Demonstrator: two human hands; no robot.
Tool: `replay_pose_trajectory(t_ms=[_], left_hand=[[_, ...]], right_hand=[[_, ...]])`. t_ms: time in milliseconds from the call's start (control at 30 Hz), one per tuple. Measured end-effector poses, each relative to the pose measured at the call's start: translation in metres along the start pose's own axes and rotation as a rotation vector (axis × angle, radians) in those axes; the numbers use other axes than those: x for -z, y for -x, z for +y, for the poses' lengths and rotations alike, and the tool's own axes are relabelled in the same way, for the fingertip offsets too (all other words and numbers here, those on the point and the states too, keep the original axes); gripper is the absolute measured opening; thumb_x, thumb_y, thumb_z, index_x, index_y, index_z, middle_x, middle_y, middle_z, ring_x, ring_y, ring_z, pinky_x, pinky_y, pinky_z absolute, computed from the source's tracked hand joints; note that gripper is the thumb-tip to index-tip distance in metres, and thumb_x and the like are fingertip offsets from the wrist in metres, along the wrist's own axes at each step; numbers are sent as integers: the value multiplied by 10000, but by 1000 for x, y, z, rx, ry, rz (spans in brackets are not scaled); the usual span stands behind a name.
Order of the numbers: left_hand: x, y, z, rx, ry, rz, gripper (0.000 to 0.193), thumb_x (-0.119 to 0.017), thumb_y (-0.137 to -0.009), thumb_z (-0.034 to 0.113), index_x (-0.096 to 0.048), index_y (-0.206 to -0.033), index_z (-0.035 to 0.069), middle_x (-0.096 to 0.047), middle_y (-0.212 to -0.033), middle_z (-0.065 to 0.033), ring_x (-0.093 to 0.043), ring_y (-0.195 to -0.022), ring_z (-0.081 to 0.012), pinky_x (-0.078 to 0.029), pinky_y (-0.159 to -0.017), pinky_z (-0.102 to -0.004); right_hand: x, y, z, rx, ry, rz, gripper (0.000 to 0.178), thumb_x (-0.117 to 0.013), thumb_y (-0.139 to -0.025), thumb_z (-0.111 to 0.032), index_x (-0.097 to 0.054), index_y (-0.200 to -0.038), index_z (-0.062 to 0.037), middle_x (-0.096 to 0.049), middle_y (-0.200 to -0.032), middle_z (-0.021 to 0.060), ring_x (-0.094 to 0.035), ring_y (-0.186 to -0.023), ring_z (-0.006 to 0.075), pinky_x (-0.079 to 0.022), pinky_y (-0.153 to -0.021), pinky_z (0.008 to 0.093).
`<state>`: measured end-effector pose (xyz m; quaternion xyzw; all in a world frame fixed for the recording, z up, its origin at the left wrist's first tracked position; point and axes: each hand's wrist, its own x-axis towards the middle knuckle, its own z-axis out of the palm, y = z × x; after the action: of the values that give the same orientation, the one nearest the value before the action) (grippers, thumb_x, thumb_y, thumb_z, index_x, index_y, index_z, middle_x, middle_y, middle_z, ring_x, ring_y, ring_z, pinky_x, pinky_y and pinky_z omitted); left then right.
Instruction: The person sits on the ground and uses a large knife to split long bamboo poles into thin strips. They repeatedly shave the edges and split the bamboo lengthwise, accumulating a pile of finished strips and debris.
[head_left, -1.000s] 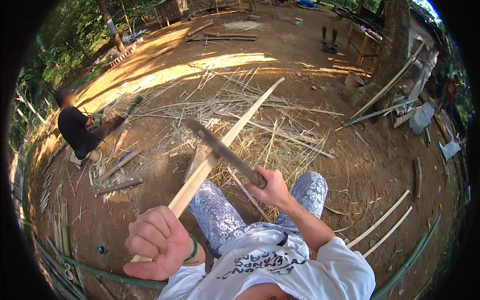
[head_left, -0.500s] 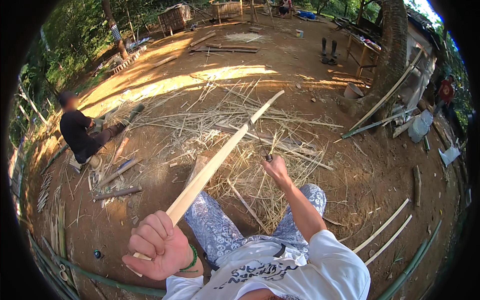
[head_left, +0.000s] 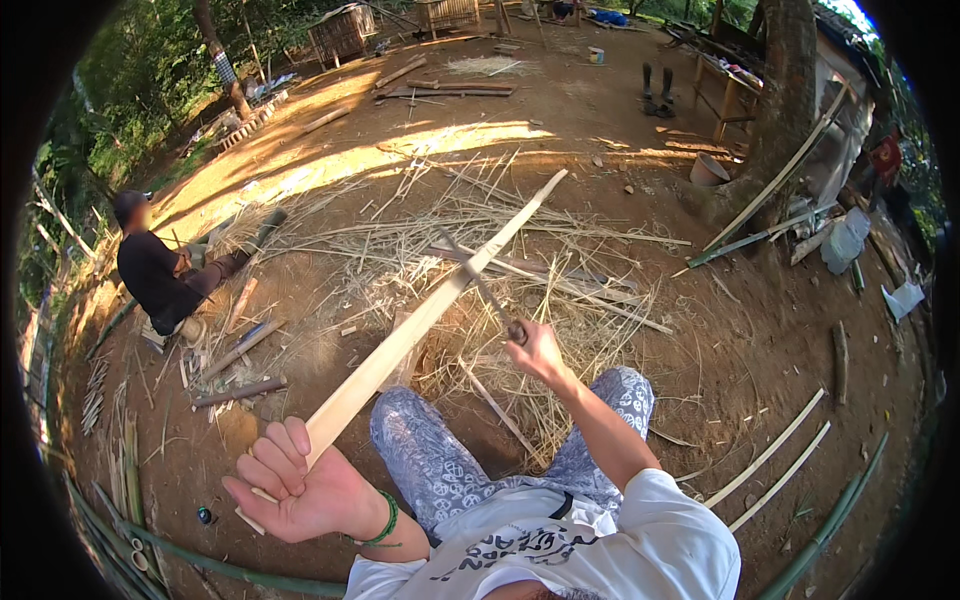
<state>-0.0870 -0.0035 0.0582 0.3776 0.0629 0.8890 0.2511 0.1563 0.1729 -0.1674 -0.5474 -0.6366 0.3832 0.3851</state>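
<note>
A long, pale strip of split bamboo (head_left: 400,345) slants from the lower left up to the far middle. Its near end is wrapped by the closed fingers of my left hand (head_left: 290,478), which has a green band at the wrist. My right hand (head_left: 535,352) grips the dark handle of a knife (head_left: 486,292), whose blade lies across the strip past its middle. Under the strip, between my knees and beyond, spreads a heap of thin bamboo shavings (head_left: 560,310). A wooden block (head_left: 402,372) shows partly below the strip.
On the left a person in dark clothes (head_left: 160,270) sits on the ground among bamboo pieces. Two pale strips (head_left: 770,450) lie at my right, with green poles (head_left: 830,520) beyond. A tree trunk (head_left: 785,110), a bucket (head_left: 708,170) and boots (head_left: 657,90) stand at the far right.
The knife and my right hand have come nearer and slightly left along the strip. My left hand has shifted a little left and down with its end.
</note>
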Motion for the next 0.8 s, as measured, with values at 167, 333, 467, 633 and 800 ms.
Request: replay_pose_trajectory(t_ms=[167,333,467,633,800], left_hand=[[-2,1,-11,21,-25,-30,485,-343,-1071,326,-288,-608,193,-229,-526,51,-215,-542,-99,-281,-610,-286],[5,-2,-16,-5,-43,-56,473,-334,-1071,310,-282,-616,191,-228,-528,49,-205,-537,-97,-279,-605,-285],[9,0,-14,3,-27,-49,462,-336,-1067,298,-290,-621,189,-226,-528,49,-202,-536,-102,-285,-608,-283],[7,6,-20,16,-50,-54,461,-342,-1063,309,-296,-622,184,-221,-523,55,-195,-527,-109,-273,-591,-263],[12,-24,-14,-12,-62,-569,453,-530,-1012,322,-375,-625,144,-311,-451,54,-277,-422,-104,-305,-459,-247]], right_hand=[[11,-21,47,144,259,100,261,-637,-762,-247,-617,-756,13,-620,-613,125,-616,-576,266,-481,-555,455],[31,-40,76,-228,213,78,262,-632,-800,-239,-653,-882,8,-598,-608,94,-574,-537,219,-487,-546,402],[24,2,31,303,290,-29,278,-678,-720,-282,-603,-783,-22,-543,-574,71,-531,-526,231,-441,-538,424],[34,-42,52,-468,53,160,170,-642,-777,-194,-590,-759,-33,-571,-643,68,-503,-552,189,-434,-562,417],[48,11,32,-205,60,240,310,-664,-768,-280,-633,-836,22,-615,-643,119,-586,-622,232,-474,-644,421]])
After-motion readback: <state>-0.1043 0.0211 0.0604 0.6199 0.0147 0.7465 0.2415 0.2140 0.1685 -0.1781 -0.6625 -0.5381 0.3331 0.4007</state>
